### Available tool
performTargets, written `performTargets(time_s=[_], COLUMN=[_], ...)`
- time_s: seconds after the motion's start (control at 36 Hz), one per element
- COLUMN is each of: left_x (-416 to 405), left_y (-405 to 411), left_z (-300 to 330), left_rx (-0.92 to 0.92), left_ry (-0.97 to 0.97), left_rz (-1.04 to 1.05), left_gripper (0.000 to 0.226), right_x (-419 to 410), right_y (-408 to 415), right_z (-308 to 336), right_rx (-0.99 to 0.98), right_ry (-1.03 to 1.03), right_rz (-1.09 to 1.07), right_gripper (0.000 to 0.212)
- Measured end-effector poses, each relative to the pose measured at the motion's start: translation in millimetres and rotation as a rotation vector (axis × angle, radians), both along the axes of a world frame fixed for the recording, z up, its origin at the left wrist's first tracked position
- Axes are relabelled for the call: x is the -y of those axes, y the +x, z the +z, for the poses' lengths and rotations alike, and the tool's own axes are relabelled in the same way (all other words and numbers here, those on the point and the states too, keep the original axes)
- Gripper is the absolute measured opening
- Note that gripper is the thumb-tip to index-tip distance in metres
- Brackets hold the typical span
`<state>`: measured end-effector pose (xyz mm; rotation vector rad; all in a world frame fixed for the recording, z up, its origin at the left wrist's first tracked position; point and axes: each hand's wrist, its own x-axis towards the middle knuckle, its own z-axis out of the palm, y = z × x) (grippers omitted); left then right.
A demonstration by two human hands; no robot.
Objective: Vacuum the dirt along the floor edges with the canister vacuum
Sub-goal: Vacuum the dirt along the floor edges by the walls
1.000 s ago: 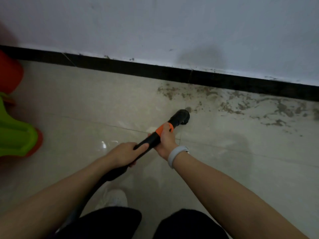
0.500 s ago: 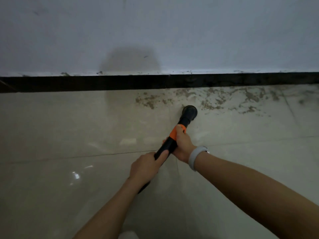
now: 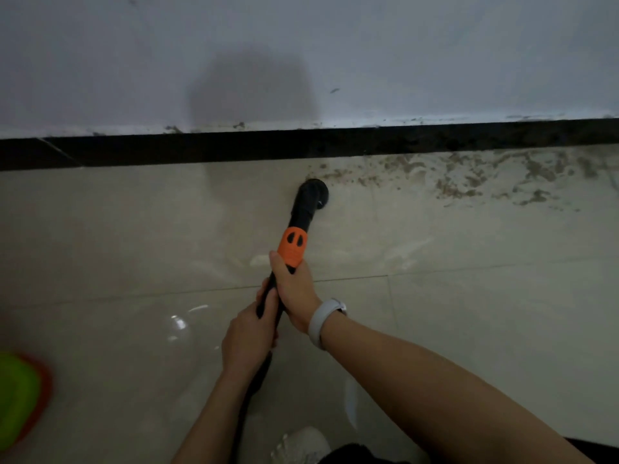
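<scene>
While both hands, left hand point(image 3: 249, 333) and right hand point(image 3: 296, 289), gripped the wand point(image 3: 290, 249), the nozzle point(image 3: 314, 195) apparently touched the floor point(image 3: 117, 229); dirt point(image 3: 469, 179) lay at 2 o'clock, so sweeping there seemed next.

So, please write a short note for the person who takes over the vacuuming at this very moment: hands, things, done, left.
Left hand: grips the black vacuum wand low down.
Right hand: grips the wand higher, just below the orange collar.
Round nozzle is on the floor tile near the black baseboard, at the left end of the dirt patch.
Done: the floor left of the nozzle looks free of dirt.
Left: dirt runs along the baseboard to the right; probably work the nozzle that way.
</scene>
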<state>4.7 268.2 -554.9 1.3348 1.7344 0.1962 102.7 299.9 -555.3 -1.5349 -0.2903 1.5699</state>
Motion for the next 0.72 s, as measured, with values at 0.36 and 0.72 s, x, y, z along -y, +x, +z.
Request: performTargets(time_s=[0.36,0.72], left_x=[7.7,23.2], left_y=[-4.5,36.3], left_z=[-14.9,-17.4], left_rx=[0.062,0.065], left_ry=[0.018,0.006], left_rz=[0.151,0.061], left_gripper=[0.059,0.059], right_x=[-29.9,-13.9], right_y=[6.6,48.1], right_z=[2.5,-3.8], right_rx=[-0.012,0.083], right_ry=[0.036,0.067], right_rz=[0.145,0.012], right_gripper=[0.026,0.025])
